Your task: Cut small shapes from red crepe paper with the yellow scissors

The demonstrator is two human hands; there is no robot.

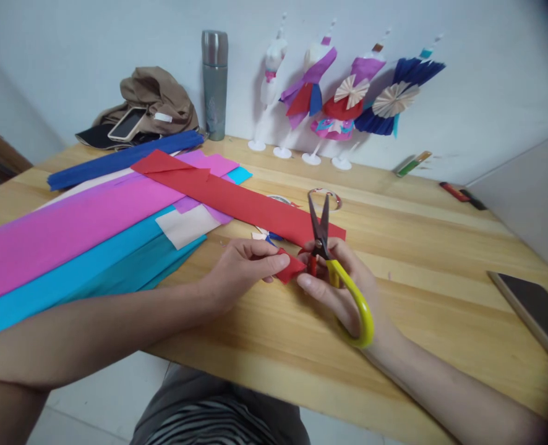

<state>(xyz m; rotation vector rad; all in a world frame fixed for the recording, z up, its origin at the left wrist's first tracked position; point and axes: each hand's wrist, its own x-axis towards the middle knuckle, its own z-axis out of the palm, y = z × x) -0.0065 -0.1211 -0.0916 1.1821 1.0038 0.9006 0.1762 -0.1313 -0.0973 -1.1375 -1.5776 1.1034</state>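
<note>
Between the thumb and fingers of my left hand is a small folded piece of red crepe paper. My right hand is closed around a pair of scissors with yellow handles. The dark blades point up and stand slightly apart, away from the paper. Its thumb and fingertips are close to the right end of the red piece; whether they pinch it I cannot tell. Just behind both hands lies a long red crepe paper strip, partly covered by the right hand and blades.
Pink and blue crepe paper sheets spread over the left. Several dressed mini mannequins stand along the wall beside a grey thermos. A tape roll lies behind the scissors. At the right edge rests a dark phone-like slab.
</note>
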